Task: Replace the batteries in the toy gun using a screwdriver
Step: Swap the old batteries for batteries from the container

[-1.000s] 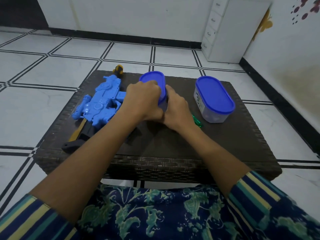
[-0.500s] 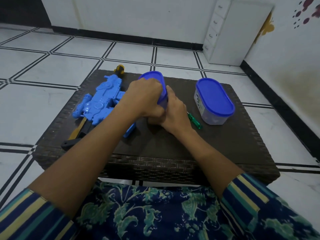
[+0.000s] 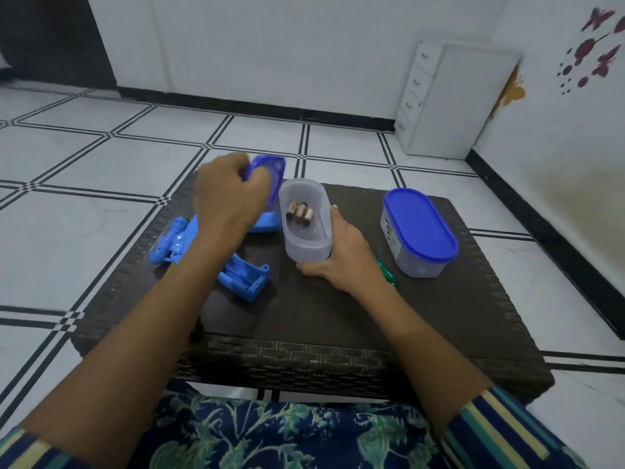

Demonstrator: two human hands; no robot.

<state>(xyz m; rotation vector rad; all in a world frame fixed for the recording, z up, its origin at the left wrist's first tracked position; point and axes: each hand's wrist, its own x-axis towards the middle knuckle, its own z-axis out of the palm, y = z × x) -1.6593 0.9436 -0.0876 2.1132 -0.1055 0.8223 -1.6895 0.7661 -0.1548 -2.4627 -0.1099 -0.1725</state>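
Hands (image 3: 341, 252) grip translucent oval tub (image 3: 306, 228) (batteries (image 3: 299, 213) inside) and glossy blue lid (image 3: 270, 170)

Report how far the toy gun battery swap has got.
Done: the gun's battery compartment lies open and empty. In hand: left hand holds the blue lid off the container, steadied by the right hand, batteries inside. Left: fit batteries, screw shut with the screwdriver.

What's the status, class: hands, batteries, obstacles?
Left hand holds blue oval lid. Right hand steadies clear plastic tub. Batteries exposed inside. Nothing blocking.
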